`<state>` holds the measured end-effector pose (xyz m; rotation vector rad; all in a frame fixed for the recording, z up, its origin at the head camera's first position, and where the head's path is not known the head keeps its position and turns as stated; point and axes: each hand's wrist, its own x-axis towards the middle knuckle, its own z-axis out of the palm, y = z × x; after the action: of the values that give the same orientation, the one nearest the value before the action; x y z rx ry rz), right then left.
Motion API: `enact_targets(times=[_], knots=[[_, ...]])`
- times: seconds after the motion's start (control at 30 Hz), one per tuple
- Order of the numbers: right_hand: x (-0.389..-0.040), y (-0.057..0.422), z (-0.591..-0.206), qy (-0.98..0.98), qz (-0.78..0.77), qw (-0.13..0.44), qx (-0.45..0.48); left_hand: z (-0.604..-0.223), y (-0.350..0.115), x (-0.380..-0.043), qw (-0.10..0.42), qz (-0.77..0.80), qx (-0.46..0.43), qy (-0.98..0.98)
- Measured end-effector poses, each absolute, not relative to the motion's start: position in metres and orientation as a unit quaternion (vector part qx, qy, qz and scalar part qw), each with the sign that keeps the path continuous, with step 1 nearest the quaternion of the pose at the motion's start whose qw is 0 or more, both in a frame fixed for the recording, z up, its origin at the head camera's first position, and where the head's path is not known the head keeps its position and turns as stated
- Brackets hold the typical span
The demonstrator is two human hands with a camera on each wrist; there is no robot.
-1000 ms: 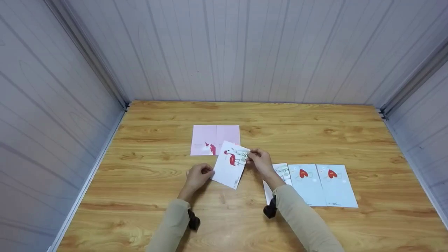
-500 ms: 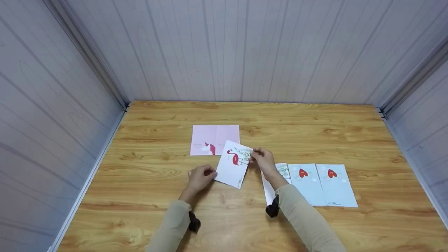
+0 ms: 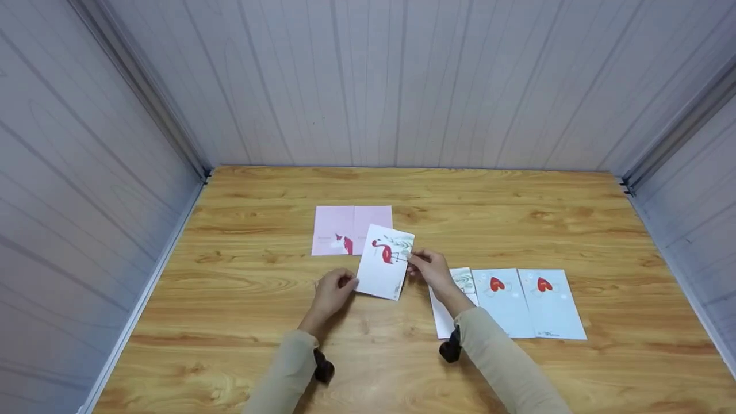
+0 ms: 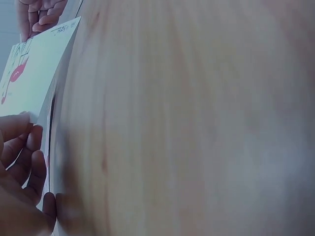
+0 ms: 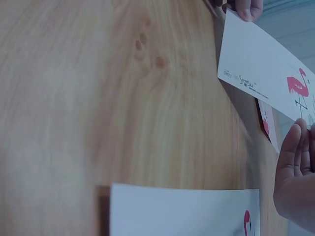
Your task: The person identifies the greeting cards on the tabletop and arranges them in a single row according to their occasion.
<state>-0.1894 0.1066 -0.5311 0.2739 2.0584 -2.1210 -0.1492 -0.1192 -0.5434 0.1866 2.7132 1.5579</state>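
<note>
A white card with a red flamingo and green leaves (image 3: pixel 380 270) is held above the table between both hands. My left hand (image 3: pixel 332 294) pinches its lower left corner between thumb and finger, as the left wrist view also shows. On the card's right edge, near the leaves, my right hand (image 3: pixel 432 271) pinches it. Behind the held card lie two pink cards (image 3: pixel 333 224) side by side, their lower right part covered by it. Under my right forearm, another flamingo card (image 5: pixel 184 209) lies partly hidden.
Two pale blue cards with red hearts (image 3: pixel 501 299) lie side by side at the right, touching the flamingo card's side. The wooden table (image 3: pixel 230 322) is bounded by white panel walls (image 3: pixel 368 86) at the back and both sides.
The held flamingo card has shifted slightly right and away from me, and turned a little more upright. Both hands keep their pinch on it. The cards on the table stay put.
</note>
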Motion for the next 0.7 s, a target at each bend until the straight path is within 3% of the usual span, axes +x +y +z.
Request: enact_targets(times=[0.7], knots=[[-0.164,0.118,-0.531,0.698,-0.704,0.116,0.06,-0.536,-0.085,-0.155,0.003,0.587,-0.05,0.808]])
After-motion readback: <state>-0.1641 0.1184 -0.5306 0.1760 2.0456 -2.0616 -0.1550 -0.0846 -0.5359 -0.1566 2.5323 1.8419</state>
